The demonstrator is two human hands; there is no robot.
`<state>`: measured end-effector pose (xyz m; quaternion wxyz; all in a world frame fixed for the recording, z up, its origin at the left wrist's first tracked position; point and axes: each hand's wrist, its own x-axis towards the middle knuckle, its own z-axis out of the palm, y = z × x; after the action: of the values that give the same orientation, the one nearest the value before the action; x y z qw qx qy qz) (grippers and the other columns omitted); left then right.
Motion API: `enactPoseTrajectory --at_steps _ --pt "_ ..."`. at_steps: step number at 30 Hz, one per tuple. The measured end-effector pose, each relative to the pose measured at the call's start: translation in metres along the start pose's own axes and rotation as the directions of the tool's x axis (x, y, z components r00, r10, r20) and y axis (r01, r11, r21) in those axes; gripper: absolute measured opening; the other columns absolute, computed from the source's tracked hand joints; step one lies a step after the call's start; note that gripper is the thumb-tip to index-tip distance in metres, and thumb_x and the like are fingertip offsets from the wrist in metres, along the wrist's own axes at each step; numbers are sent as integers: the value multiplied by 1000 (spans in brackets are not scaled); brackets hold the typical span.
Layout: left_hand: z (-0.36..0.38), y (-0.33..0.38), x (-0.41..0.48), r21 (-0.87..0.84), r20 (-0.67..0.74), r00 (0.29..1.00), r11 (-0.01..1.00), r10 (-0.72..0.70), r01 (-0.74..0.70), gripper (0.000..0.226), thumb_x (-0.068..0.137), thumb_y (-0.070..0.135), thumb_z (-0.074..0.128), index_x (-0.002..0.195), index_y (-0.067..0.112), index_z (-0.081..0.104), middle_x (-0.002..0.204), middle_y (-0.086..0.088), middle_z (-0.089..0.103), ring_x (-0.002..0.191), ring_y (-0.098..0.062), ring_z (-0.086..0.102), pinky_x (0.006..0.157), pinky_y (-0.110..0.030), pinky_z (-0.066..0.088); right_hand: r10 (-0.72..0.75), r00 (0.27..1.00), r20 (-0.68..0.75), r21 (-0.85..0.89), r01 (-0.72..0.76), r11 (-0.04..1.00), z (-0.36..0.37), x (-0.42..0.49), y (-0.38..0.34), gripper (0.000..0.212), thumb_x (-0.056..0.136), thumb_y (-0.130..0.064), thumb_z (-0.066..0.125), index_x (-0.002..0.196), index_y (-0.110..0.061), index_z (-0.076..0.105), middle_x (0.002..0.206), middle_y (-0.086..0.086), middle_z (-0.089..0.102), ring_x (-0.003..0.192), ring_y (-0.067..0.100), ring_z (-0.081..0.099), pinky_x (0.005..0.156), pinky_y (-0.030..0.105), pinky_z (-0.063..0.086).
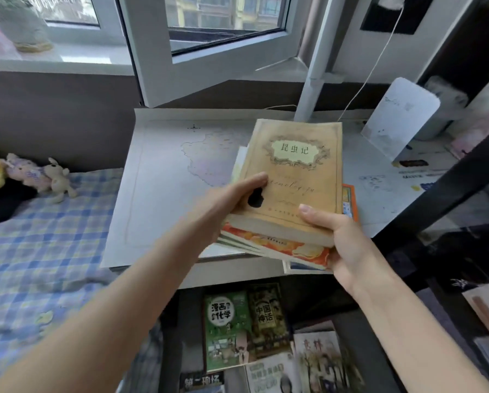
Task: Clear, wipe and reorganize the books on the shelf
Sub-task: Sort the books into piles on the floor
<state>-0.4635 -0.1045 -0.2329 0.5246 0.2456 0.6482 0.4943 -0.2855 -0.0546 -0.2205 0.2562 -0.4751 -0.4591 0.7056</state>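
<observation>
I hold a stack of books over the white desk point(379, 205). On top lies a tan book point(297, 177) with a cream title label. Under it are an orange-and-white book point(283, 246) and thinner ones. My left hand point(232, 207) grips the stack's left edge, thumb on the tan cover. My right hand point(342, 245) grips the near right corner, thumb on top and fingers underneath. A dark shelf frame point(441, 194) runs diagonally at the right.
A large map sheet point(163, 188) covers the desk's left part. Several books, among them a green one point(227, 330), lie on the floor below. A bed with a checked blue cover point(39, 251) and plush toys point(39, 174) is at the left. A white bookend point(399, 117) stands at the back right.
</observation>
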Motion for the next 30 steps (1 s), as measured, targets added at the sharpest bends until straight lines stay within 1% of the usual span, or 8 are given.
enactPoseTrajectory --at_steps 5,9,11,15,18,23,26,30 --pt "56 -23 48 143 2 999 989 -48 47 52 70 69 61 84 20 70 92 -3 71 85 -22 66 87 -37 53 164 962 -218 -175 -204 963 -47 35 2 42 79 -40 74 111 -14 65 103 9 72 90 30 69 73 42 58" --pt "67 -35 56 274 -46 999 961 -5 17 71 63 81 56 94 19 74 102 0 69 100 -21 62 98 -38 47 -114 910 -400 -770 -266 580 -79 33 22 84 63 -91 38 86 -15 65 82 5 69 77 28 67 72 44 58" --pt "62 -34 53 194 69 997 981 -42 28 47 82 65 56 89 22 73 98 6 68 100 -19 60 100 -35 43 -113 880 -462 -697 -281 660 -94 27 30 87 70 -90 33 88 -11 65 83 7 67 79 28 65 78 47 56" --pt "56 -35 50 133 163 982 988 -97 76 31 88 55 53 80 27 64 97 1 71 101 -22 61 94 -39 48 245 890 -384 -190 -336 922 -118 35 41 93 76 -78 47 134 -5 48 117 14 59 104 30 56 100 46 42" --pt "60 -38 51 82 188 978 994 -87 72 46 92 53 50 62 26 74 68 15 72 95 -17 63 96 -31 48 277 943 -185 7 -281 960 -109 48 30 61 88 -62 47 115 -9 62 93 11 73 82 25 71 80 38 54" --pt "63 -50 60 14 172 983 998 -59 57 40 88 60 51 67 38 76 86 25 71 116 -17 57 111 -41 35 218 949 -229 31 -217 976 -99 70 43 35 95 -47 50 90 -17 68 71 4 73 61 19 71 51 30 56" --pt "66 -54 56 23 195 980 999 -49 46 41 88 61 49 67 39 76 85 28 70 115 -13 56 112 -41 34 159 934 -319 -28 -177 984 -107 74 52 35 97 -47 48 94 -17 67 75 4 73 65 21 71 54 31 54" --pt "47 -54 50 49 227 969 995 -99 90 38 88 57 51 74 33 77 88 18 73 97 -15 64 100 -39 47 207 962 -180 -33 -216 976 -109 62 69 42 94 -52 48 104 -18 71 96 11 74 88 30 72 78 46 58"
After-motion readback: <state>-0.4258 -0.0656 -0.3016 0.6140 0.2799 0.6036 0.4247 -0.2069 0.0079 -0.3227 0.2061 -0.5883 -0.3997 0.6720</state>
